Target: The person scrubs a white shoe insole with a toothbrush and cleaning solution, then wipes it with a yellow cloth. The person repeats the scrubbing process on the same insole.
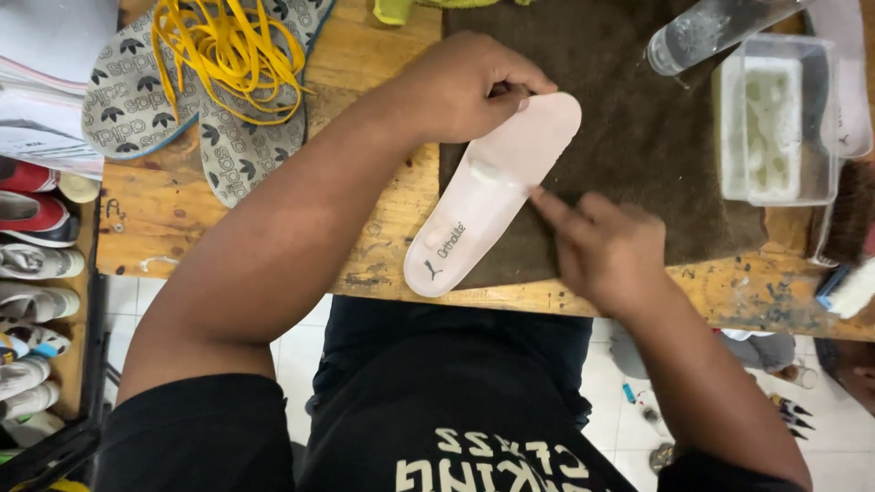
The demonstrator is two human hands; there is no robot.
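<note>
Two hands working a pale pink insole (492, 196) on a dark brown towel (638, 137).

The insole lies slanted, toe end on the towel, heel end over the wooden surface (273, 228) near its front edge. The left hand (465, 87) has its grip pinched shut on the toe end; the right hand (606, 251) holds nothing, its grip loose, one extended finger touching the insole's edge. Right of the towel stand a clear plastic tub (775, 128) and a bottle (702, 32). At far left, patterned grey insoles (137, 100) lie under yellow laces (223, 46).
</note>
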